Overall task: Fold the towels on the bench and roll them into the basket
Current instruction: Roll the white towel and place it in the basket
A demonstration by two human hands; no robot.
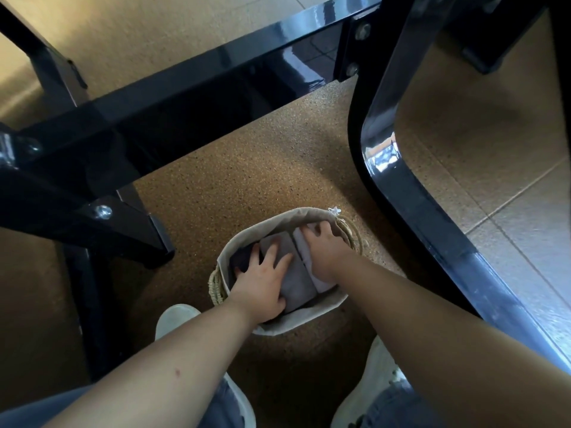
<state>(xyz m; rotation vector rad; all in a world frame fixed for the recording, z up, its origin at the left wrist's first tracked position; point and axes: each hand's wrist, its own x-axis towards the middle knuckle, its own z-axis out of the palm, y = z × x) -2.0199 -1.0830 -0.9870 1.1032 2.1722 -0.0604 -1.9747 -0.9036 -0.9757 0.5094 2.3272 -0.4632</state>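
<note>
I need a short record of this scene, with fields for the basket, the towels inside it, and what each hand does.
basket: woven, cloth-lined, on the cork floor
inside: dark towel, grey towel, light towel, side by side
left hand: lies flat across the dark towel and grey towel
right hand: rests on the light towel, fingers spread
nearby: black metal frame

Three towels (298, 281), one basket (278, 221), two hands (262, 285), two shoes (176, 316).

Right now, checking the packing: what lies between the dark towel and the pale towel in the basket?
The grey towel, partly under the left hand; head view shows it.
</note>
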